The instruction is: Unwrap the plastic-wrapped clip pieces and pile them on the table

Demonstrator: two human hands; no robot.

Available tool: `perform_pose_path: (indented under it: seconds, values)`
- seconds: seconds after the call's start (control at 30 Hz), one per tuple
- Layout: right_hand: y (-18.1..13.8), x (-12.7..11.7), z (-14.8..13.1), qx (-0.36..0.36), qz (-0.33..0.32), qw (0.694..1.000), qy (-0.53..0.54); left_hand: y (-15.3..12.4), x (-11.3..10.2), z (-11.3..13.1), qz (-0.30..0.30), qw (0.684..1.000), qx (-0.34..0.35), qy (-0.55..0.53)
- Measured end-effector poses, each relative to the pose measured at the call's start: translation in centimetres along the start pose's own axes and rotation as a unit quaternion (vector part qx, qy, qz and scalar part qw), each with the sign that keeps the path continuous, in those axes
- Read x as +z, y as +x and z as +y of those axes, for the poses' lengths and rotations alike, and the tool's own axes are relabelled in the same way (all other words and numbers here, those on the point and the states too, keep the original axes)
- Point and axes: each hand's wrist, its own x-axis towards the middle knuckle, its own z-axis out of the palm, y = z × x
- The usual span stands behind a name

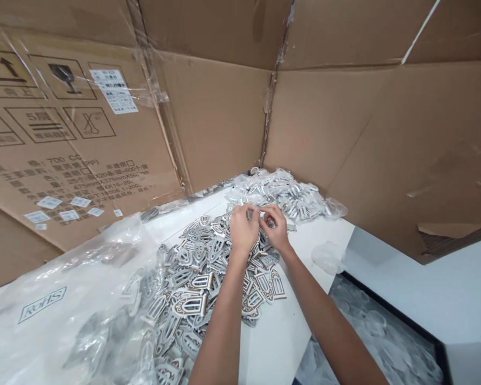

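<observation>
My left hand (244, 227) and my right hand (276, 229) meet above the far end of a heap, with thumbs and fingertips pinched together. Whatever lies between the fingertips is too small and too hidden to name. Beneath and in front of them spreads a pile of small arched, window-shaped pieces (190, 306), white and grey with brown scroll patterns. Just beyond my fingers is a second heap of similar pieces in clear plastic bags (284, 190). My forearms cover part of the loose pile.
A large clear bag printed RoHS (44, 305) lies at the left of the white table (270, 342), partly over the loose pieces. Tall cardboard walls (224, 112) stand behind. Below the right edge, a dark-rimmed bin (417, 334) holds clear plastic bags. A crumpled clear bag (328, 256) lies near that edge.
</observation>
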Motion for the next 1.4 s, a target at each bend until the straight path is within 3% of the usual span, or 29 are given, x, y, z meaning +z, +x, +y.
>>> perform_pose_path:
  seconds: [0.2, 0.33, 0.6, 0.87, 1.0, 1.1, 1.17, 1.2, 1.27, 1.3, 1.33, 1.37, 1.4]
  values:
    - [-0.5, 0.4, -0.4, -0.065, -0.023, 0.994, -0.083, -0.1, 0.3, -0.4, 0.002, 1.000, -0.014, -0.002]
    - [-0.3, -0.1, 0.1, -0.062, 0.094, 0.985, -0.128, 0.0, 0.4, -0.3, 0.008, 1.000, -0.018, -0.004]
    - [0.2, -1.6, 1.3, -0.034, 0.178, 0.963, -0.200, 0.8, -1.1, -1.3, 0.041, 0.991, -0.118, -0.045]
    - [-0.2, -1.5, 1.2, -0.001, 0.232, 0.956, -0.177, 0.9, -1.1, -1.7, 0.024, 0.990, -0.128, -0.060]
    - [-0.2, -1.2, 1.7, 0.047, 0.259, 0.961, -0.085, 0.8, -1.0, -1.9, 0.010, 0.989, -0.131, -0.064]
    - [0.6, -1.3, 2.1, 0.075, 0.317, 0.945, 0.004, 0.8, -1.0, -2.0, -0.005, 0.989, -0.128, -0.068]
    - [1.3, -2.1, 2.3, 0.126, 0.351, 0.910, 0.181, 0.8, -1.0, -1.8, -0.019, 0.990, -0.122, -0.070]
    - [1.6, -2.9, 2.4, 0.160, 0.352, 0.869, 0.310, 0.8, -0.9, -1.7, -0.028, 0.990, -0.117, -0.072]
    - [1.7, -4.9, 2.9, 0.198, 0.319, 0.726, 0.577, 0.6, -0.6, -1.2, -0.053, 0.990, -0.103, -0.076]
    - [1.6, -6.0, 3.2, 0.189, 0.296, 0.643, 0.680, 0.5, -0.5, -1.0, -0.066, 0.990, -0.095, -0.079]
    - [1.5, -7.1, 3.7, 0.167, 0.276, 0.580, 0.747, 0.3, -0.3, -0.7, -0.081, 0.990, -0.087, -0.080]
    - [1.3, -8.0, 4.2, 0.150, 0.262, 0.560, 0.772, 0.2, -0.1, -0.4, -0.097, 0.989, -0.079, -0.076]
    - [1.2, -8.7, 4.8, 0.147, 0.255, 0.586, 0.755, 0.0, 0.0, -0.2, -0.113, 0.989, -0.073, -0.066]
